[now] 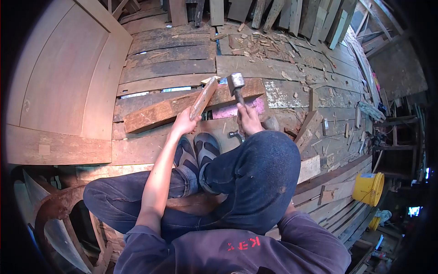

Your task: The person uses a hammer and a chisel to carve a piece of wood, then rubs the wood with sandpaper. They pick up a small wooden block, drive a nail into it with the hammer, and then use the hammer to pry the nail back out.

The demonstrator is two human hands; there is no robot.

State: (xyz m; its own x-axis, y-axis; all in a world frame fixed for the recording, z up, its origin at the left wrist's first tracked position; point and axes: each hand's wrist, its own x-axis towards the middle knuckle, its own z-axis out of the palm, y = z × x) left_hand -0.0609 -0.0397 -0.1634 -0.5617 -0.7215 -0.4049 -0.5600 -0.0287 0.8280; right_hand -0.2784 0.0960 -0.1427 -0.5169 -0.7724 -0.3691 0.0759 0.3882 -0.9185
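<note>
My left hand [186, 121] is wrapped round the lower end of a short wooden piece [204, 98], which is tilted up over a thick timber beam [159, 110]. In my right hand [249, 119] is the handle of a hammer with a blocky metal head [236, 81]; the head is raised above the beam's right part. A pink piece [248, 108] shows under the beam. A second, smaller hammer head [236, 135] lies on the boards beside my right knee.
A large wooden panel [61, 77] stands at the left. Wood chips [262, 48] litter the plank floor, and upright boards [292, 18] line the far side. Wood blocks [309, 129] lie right of my knee. A yellow bucket [367, 188] is at the right.
</note>
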